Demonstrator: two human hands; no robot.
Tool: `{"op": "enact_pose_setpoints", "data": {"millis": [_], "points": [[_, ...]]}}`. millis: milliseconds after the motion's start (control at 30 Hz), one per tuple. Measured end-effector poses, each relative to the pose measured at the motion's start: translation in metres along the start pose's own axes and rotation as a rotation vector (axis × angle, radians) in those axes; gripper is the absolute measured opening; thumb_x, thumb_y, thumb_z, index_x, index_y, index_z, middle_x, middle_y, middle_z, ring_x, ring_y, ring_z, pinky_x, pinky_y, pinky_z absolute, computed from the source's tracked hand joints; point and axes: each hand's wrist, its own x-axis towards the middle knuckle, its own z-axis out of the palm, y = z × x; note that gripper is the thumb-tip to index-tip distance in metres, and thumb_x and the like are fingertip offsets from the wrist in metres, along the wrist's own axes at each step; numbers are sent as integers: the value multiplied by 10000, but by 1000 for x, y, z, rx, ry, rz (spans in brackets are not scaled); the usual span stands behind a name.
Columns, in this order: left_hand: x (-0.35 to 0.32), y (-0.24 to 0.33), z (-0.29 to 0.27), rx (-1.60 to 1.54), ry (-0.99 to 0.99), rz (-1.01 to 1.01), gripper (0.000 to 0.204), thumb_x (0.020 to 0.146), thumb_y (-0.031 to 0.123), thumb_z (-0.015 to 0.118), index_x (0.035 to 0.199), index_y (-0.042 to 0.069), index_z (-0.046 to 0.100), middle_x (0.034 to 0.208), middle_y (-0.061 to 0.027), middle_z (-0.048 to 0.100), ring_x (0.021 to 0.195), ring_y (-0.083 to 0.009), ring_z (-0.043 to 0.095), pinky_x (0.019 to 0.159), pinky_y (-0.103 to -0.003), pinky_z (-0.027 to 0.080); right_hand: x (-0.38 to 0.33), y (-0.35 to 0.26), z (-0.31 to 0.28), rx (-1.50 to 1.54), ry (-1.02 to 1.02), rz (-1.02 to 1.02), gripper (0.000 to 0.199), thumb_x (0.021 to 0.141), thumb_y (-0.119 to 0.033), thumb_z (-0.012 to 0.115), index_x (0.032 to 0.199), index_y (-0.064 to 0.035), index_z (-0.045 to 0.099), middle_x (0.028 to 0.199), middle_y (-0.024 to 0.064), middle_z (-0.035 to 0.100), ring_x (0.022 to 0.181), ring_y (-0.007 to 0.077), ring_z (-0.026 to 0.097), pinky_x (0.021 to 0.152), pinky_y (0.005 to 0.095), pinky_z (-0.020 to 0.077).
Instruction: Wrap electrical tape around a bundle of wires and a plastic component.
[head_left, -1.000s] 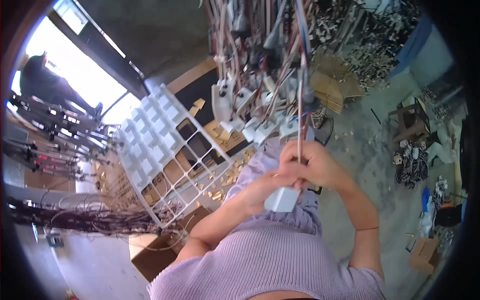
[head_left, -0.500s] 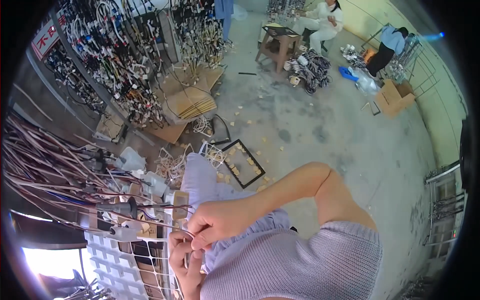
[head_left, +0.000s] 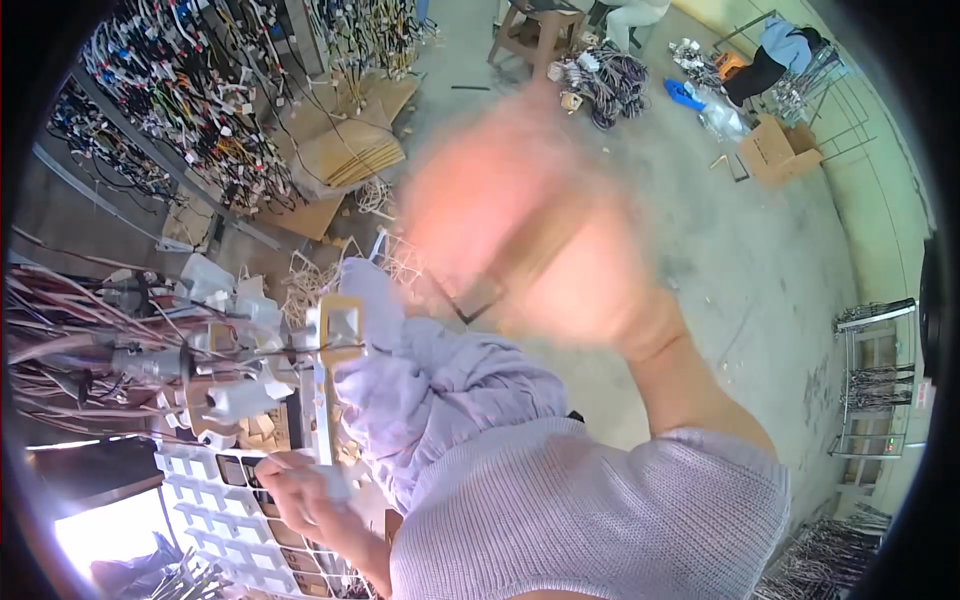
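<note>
My right hand (head_left: 530,220) is raised high in front of me, large and smeared by motion; a brownish streak crosses it, and its fingers cannot be made out. Low on the left, my left hand (head_left: 310,505) has bent fingers around a small blurred white plastic piece (head_left: 334,484). That hand is beside a white wire grid (head_left: 272,518) and rows of white plastic blocks (head_left: 205,490). Above it, a bundle of brown and purple wires (head_left: 60,350) runs in from the left to grey cone-shaped boots and white connector housings (head_left: 245,400). A tan-rimmed frame piece (head_left: 343,328) stands at their right end.
Racks hung with many coloured cables (head_left: 200,110) fill the upper left, with flattened cardboard (head_left: 350,150) below. Cable heaps (head_left: 605,85), an open carton (head_left: 780,150) and a blue tray (head_left: 684,95) lie on the far floor. Another person (head_left: 785,50) bends there; a second is partly visible.
Both hands were together at the wires' end. They have parted: my right hand swung up and right, my left moved down and left to the grid. The view has shifted somewhat.
</note>
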Motion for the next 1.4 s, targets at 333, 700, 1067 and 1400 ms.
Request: {"op": "enact_pose_setpoints", "data": {"millis": [333, 700, 1067, 1400], "points": [[34, -25, -22, 437, 34, 778, 600, 828, 305, 633, 1272, -83, 520, 1300, -260, 538, 1199, -381, 507, 1038, -484, 357, 46, 35, -14, -149, -259, -28, 495, 1038, -444, 490, 776, -33, 576, 821, 130, 613, 763, 165, 585, 682, 256, 464], [127, -87, -71, 293, 210, 216, 573, 818, 59, 797, 1302, 26, 493, 1240, -60, 558, 1173, -164, 556, 1037, -336, 434, 128, 132, -10, -102, -422, 201, 324, 873, -109, 684, 1135, -54, 501, 1045, 59, 525, 805, 120, 525, 667, 266, 428], [24, -31, -39, -846, 13, -50, 701, 978, 389, 435, 1543, 11, 265, 1349, -138, 533, 1166, -240, 561, 1023, -369, 433, 131, 167, -25, -173, -395, 212, 609, 899, -188, 748, 1395, 8, 454, 1349, 134, 569, 1230, 226, 590, 1029, 339, 481], [13, -42, -1, -289, 5, 41, 836, 712, 239, 921, 1307, 9, 382, 1278, -100, 526, 1215, -237, 566, 1044, -383, 468, 105, 185, -29, -450, 8, -349, 488, 1038, -229, 543, 1417, 25, 371, 1234, 133, 568, 1000, 165, 616, 917, 314, 495]]}}
